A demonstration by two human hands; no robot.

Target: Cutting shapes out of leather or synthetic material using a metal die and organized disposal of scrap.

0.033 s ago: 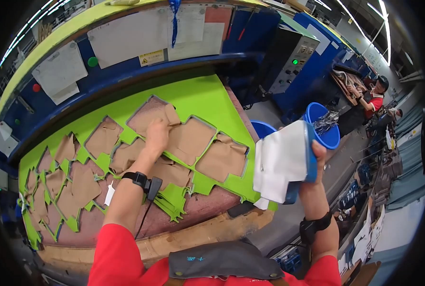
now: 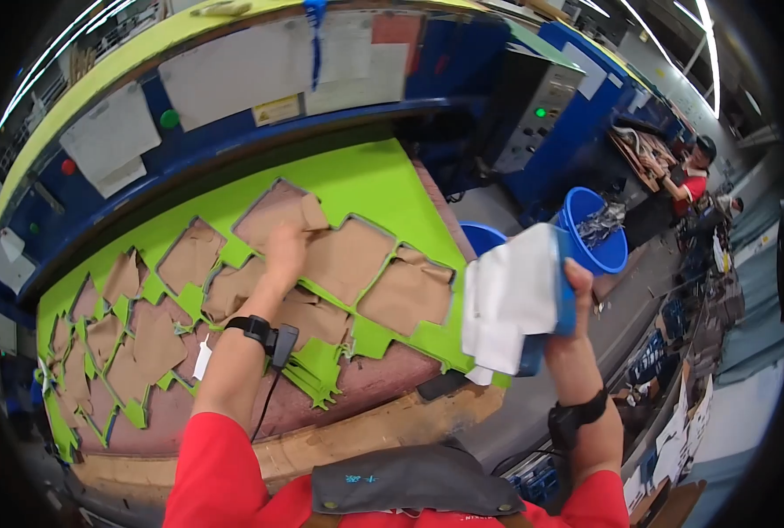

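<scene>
My left hand [image 2: 285, 253] is over the cut sheet on the machine bed. Its fingers are curled down at the lower edge of a brown cut piece [image 2: 267, 211], whose right corner is folded up; the fingertips are partly hidden. More brown cut pieces [image 2: 350, 257] lie in the openings of the bright green sheet [image 2: 361, 172]. Off the right end of the bed, my right hand [image 2: 575, 304] grips a thick white-faced, blue-edged stack [image 2: 511, 295] of stepped shape. The thumb lies along its right side, while the other fingers are hidden behind it.
The blue press beam [image 2: 225, 132] with papers on it spans the far side. A control box [image 2: 542, 114] with a green light stands behind. Blue bins [image 2: 601, 251] are to the right, one holding grey scraps. A co-worker in red [image 2: 693, 180] handles material farther off.
My left hand has shifted slightly down and left at the brown piece. My right hand and the white-and-blue stack have moved a little left.
</scene>
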